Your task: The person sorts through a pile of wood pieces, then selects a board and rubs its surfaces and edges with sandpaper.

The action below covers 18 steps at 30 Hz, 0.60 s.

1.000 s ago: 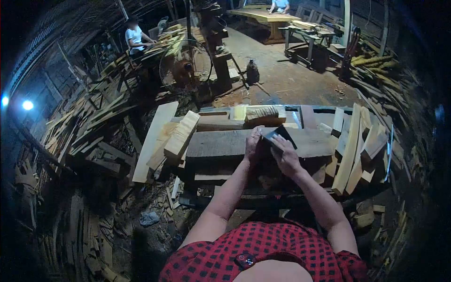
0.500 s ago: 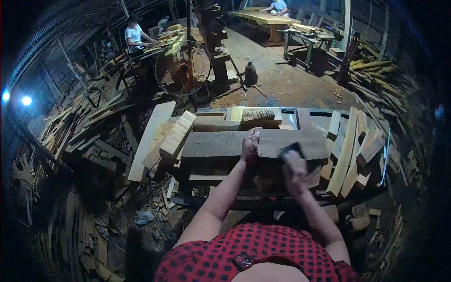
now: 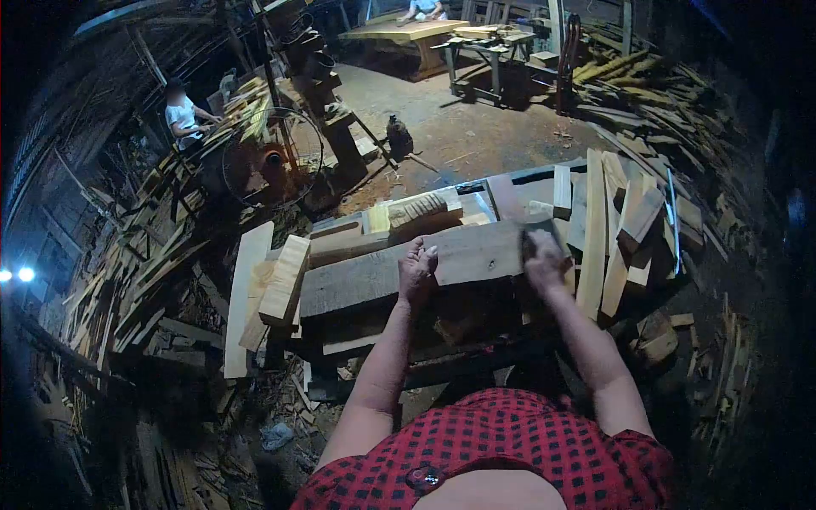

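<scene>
A long grey plank (image 3: 472,252) lies across a pile of timber in front of me. My left hand (image 3: 417,272) presses down on the plank near its middle, fingers curled over the near edge. My right hand (image 3: 545,262) is at the plank's right end, closed over a small dark pad (image 3: 535,230) that rests against the wood. The stretch of plank between my hands looks paler than the part to the left (image 3: 348,287). My forearms and red checked shirt fill the bottom of the view.
Pale slats (image 3: 593,234) lean just right of my right hand. A short block (image 3: 285,268) and a long board (image 3: 240,297) lie to the left. Behind stand a floor fan (image 3: 272,159), a seated person in white (image 3: 183,113) and another person at a far table (image 3: 422,8). Scrap wood covers the floor.
My right hand has slid the dark pad along the plank from beside my left hand out to the right end. My left hand stayed put. The view has swung to the right.
</scene>
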### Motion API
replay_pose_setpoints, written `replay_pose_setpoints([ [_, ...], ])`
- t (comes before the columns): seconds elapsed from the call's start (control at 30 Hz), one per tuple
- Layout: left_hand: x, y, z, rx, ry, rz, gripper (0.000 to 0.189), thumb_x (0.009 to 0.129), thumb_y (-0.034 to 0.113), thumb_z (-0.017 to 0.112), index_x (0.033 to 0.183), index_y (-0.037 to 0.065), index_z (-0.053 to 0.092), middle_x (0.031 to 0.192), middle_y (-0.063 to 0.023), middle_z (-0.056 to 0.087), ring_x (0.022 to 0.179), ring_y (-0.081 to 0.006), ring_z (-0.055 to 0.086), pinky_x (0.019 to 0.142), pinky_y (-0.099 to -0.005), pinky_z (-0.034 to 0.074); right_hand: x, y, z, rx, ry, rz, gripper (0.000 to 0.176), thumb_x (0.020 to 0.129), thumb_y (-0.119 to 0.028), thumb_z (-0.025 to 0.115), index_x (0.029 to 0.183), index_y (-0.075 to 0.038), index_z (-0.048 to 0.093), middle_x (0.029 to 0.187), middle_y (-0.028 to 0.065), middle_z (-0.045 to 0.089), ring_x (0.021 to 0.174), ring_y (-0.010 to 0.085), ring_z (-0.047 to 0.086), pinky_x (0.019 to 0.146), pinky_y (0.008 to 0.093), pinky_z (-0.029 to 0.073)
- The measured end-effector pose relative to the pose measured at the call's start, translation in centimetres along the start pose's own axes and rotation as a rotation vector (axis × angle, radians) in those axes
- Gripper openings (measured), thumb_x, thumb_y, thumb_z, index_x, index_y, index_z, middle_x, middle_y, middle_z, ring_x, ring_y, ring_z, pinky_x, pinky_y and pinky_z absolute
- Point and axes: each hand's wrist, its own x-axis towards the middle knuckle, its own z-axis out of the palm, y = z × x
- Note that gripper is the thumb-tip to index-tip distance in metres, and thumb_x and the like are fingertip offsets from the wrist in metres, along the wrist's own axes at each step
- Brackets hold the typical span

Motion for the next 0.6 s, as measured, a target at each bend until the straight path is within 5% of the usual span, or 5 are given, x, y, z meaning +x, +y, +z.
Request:
replay_pose_setpoints([
  [0.1, 0.0, 0.3, 0.0, 0.023, -0.007, -0.012, 0.030, 0.085, 0.004, 0.054, 0.114, 0.001, 0.047, 0.065, 0.0091, 0.040, 0.053, 0.0008, 0.034, 0.046, -0.0157, 0.027, -2.1, -5.5, 4.2, 0.132, 0.092, -0.554, 0.031, 0.082, -0.013, 0.050, 0.111, -0.007, 0.057, 0.115, 0.0192, 0.055, 0.112, 0.0339, 0.048, 0.097, 0.0418, 0.035],
  [0.27, -0.1, 0.6, -0.1, 0.128, 0.011, -0.023, 0.031, 0.085, 0.004, 0.055, 0.114, 0.000, 0.047, 0.065, 0.0093, 0.039, 0.053, 0.0006, 0.035, 0.046, -0.0159, 0.027, 0.6, -5.6, 3.3, 0.278, -0.002, -0.528, 0.030, 0.080, -0.012, 0.055, 0.109, -0.007, 0.059, 0.113, 0.0164, 0.057, 0.109, 0.0334, 0.051, 0.095, 0.0415, 0.037],
  [0.43, 0.0, 0.1, 0.1, -0.017, 0.032, -0.019, 0.030, 0.085, 0.004, 0.055, 0.114, 0.001, 0.047, 0.066, 0.0087, 0.041, 0.055, 0.0005, 0.037, 0.048, -0.0155, 0.029, 6.3, 5.2, 1.4, 0.090, 0.005, 0.346, 0.026, 0.077, -0.016, 0.052, 0.100, -0.005, 0.057, 0.094, 0.0187, 0.060, 0.088, 0.0346, 0.056, 0.078, 0.0429, 0.045],
  [0.57, -0.4, 0.5, 0.7, -0.022, 0.066, -0.010, 0.029, 0.085, 0.005, 0.055, 0.113, 0.001, 0.048, 0.066, 0.0086, 0.041, 0.056, 0.0007, 0.037, 0.049, -0.0151, 0.028, 5.0, 1.1, 3.7, 0.099, 0.159, -0.100, 0.028, 0.078, -0.019, 0.055, 0.103, -0.006, 0.058, 0.096, 0.0177, 0.060, 0.088, 0.0336, 0.057, 0.077, 0.0422, 0.046],
  [0.6, -0.2, 0.4, 0.5, 0.031, 0.035, 0.008, 0.029, 0.085, 0.006, 0.055, 0.113, 0.001, 0.048, 0.066, 0.0084, 0.042, 0.056, 0.0006, 0.037, 0.049, -0.0150, 0.029, 4.2, 3.6, 9.3, -0.543, 0.150, -0.406, 0.030, 0.078, -0.016, 0.054, 0.107, -0.007, 0.057, 0.100, 0.0173, 0.060, 0.092, 0.0330, 0.056, 0.080, 0.0427, 0.045],
])
